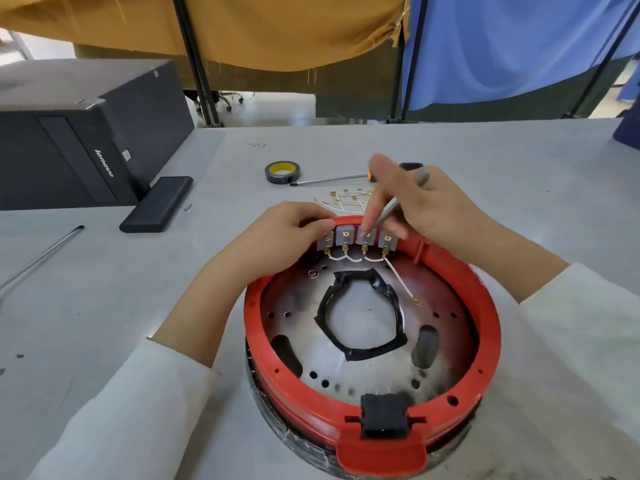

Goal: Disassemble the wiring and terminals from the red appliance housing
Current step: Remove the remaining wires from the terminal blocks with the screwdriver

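The round red appliance housing (485, 327) lies open side up on the grey table, with a metal plate and a black taped opening (360, 317) inside. Several grey terminal blocks (344, 235) line its far rim, joined by looped white wires (353, 259); one loose white wire (403, 284) trails to the right. My left hand (287, 237) grips the far rim beside the leftmost block. My right hand (415, 206) holds a thin metal tool (388, 211) whose tip sits at the third block.
Removed white wires with brass terminals (346, 199) lie behind the housing, near a screwdriver (329, 180) and a tape roll (282, 171). A black computer case (69, 143) and a dark flat pack (157, 204) sit at the left, and a metal rod (41, 254) lies at the left edge.
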The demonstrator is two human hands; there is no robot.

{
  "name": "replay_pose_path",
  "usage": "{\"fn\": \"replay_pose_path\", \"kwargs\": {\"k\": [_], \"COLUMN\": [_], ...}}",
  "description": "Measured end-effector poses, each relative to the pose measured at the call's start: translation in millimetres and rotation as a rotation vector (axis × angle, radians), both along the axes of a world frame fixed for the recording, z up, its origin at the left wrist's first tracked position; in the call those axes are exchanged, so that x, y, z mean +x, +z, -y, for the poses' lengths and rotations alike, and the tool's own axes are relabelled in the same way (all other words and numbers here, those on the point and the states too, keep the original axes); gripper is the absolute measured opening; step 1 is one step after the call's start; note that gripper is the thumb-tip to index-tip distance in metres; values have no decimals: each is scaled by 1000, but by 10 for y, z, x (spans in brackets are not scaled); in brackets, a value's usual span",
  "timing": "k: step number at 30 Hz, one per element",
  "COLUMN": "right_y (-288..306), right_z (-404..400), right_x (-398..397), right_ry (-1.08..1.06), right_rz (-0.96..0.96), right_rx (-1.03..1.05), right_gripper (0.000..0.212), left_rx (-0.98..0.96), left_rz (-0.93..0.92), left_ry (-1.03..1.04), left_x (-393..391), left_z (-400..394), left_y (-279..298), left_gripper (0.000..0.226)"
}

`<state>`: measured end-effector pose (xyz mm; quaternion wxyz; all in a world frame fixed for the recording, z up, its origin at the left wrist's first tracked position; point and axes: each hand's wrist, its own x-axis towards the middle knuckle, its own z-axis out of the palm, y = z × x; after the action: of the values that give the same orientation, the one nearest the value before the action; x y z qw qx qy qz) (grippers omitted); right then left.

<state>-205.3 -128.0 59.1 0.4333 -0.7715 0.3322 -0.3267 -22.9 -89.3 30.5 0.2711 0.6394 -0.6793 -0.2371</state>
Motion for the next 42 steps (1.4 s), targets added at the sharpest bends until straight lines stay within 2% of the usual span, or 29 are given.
{"fn": "replay_pose_path", "kwargs": {"k": [6,10,16,21,24,31,42], "right_y": [-79,-131,-10,-220,-250,-294,-296], "right_z": [126,140,184,183,198,232,232], "right_x": [197,205,38,42,23,5,36], "right_ry": [27,22,96,-28,-45,-7,47], "right_rz": [-100,-83,-65,58,67,-27,-118], "right_rx": [48,68,95,1,-49,-71,-108], "right_gripper": [42,43,32,39,42,32,33], "left_rx": [-27,-36,-16,-12,-19,-10,-10], "left_rz": [-15,-31,-72,-72,-57,-52,-36], "left_ry": [-19,-39,-92,-90,-92,-80,-73], "left_x": [38,55,39,38,33,27,17], "left_z": [22,41,56,64,67,65,60], "left_y": [-36,-55,-38,-49,-57,-59,-57], "left_gripper": [21,23,23,23,22,23,20]}}
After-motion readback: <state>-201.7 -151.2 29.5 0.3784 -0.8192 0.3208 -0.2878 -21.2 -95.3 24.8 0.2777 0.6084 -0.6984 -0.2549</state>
